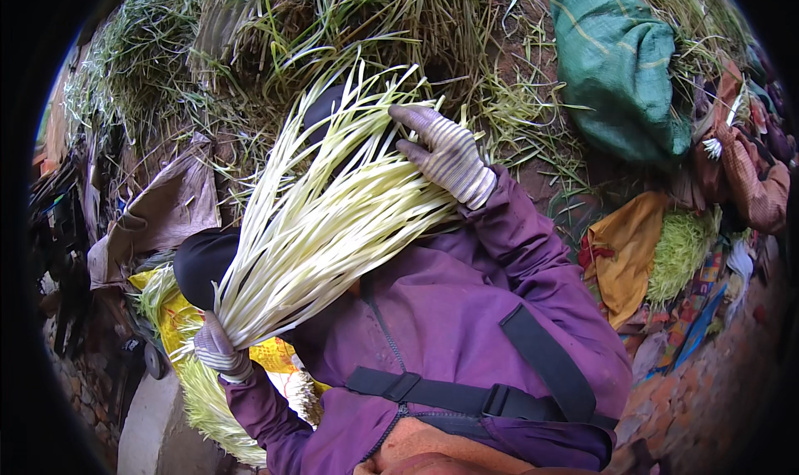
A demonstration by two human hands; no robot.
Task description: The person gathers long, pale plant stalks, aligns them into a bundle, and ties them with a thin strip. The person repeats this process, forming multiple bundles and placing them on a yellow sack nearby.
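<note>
A thick bundle of blanched, pale yellow-white leaves [331, 225], apparently garlic chives, lies slantwise across my lap. My left hand [218, 347], in a striped knit glove, grips the white stem ends at the bundle's lower left. The leaves fan out from there towards the upper right. Gloved the same way, my right hand [440, 153] lies over the upper right side of the leaves with thumb and fingers apart. Some strands pass beneath it. Below my left hand, more pale leaves [215, 406] lie beside a yellow printed plastic sack [178, 316].
Heaps of cut green and dry grass-like leaves [356, 19] cover the ground ahead. A green woven sack [618, 75] stands at the upper right. At the right are an orange cloth [627, 256] and another pale green bunch [680, 256]. A brownish sack [168, 206] lies to the left.
</note>
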